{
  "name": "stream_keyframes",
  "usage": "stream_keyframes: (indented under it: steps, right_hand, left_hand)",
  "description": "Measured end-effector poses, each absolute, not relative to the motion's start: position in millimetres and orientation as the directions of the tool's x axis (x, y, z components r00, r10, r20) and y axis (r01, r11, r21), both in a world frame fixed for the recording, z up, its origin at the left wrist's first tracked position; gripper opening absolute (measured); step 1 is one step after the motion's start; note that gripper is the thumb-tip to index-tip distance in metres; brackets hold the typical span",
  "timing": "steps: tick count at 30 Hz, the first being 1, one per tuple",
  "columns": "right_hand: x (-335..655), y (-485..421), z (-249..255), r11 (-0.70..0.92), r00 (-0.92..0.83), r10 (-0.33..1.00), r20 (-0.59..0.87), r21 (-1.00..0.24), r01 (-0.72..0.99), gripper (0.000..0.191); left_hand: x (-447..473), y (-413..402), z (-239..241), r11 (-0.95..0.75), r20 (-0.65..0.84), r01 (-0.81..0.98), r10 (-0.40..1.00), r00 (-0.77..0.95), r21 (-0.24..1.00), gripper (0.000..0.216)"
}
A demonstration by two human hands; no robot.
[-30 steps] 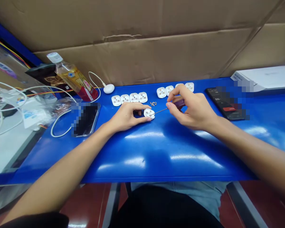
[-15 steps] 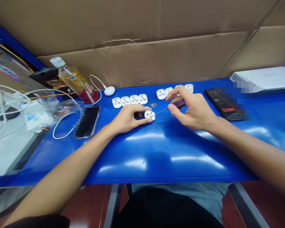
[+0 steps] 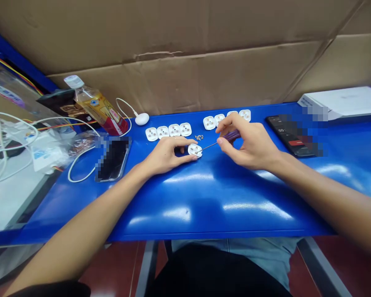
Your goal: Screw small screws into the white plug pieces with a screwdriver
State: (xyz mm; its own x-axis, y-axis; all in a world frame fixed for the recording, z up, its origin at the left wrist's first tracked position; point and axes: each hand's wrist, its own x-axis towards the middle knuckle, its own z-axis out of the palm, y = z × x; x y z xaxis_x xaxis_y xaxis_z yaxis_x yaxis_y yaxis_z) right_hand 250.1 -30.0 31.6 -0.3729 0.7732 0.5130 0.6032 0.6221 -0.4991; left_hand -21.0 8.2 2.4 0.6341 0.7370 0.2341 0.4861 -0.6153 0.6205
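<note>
My left hand grips a small white plastic plug housing between thumb and fingers on the blue table. Metal parts show inside the housing. In my right hand is a screwdriver with a purple handle, held tilted, its thin shaft pointing left. The tip reaches into the housing, touching a metal part there. Just behind the housing lies a small pile of screws. A row of similar white housings sits at the back left, and another row stands partly behind my right hand.
A phone and a drink bottle are on the left, among white cables and a round white device. At right lie a second phone and a white box. Cardboard walls off the back.
Both hands stay almost in place, with the screwdriver tip still in the housing. My right hand and the screwdriver have shifted very slightly.
</note>
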Motion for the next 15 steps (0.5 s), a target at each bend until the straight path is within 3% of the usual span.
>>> stream_keyframes:
  steps: [10, 15]
  right_hand:
    - [250.0, -28.5, 33.2, 0.623, -0.368, 0.774, 0.515, -0.512, 0.592, 0.013]
    - [249.9, -28.4, 32.8, 0.638, -0.389, 0.764, 0.514, -0.518, 0.569, 0.023]
  left_hand:
    - [-20.9, 8.0, 2.7, -0.620, 0.231, 0.481, 0.730, 0.643, 0.620, 0.047]
    - [-20.8, 8.1, 1.6, -0.625, 0.245, 0.477, 0.729, 0.639, 0.618, 0.046]
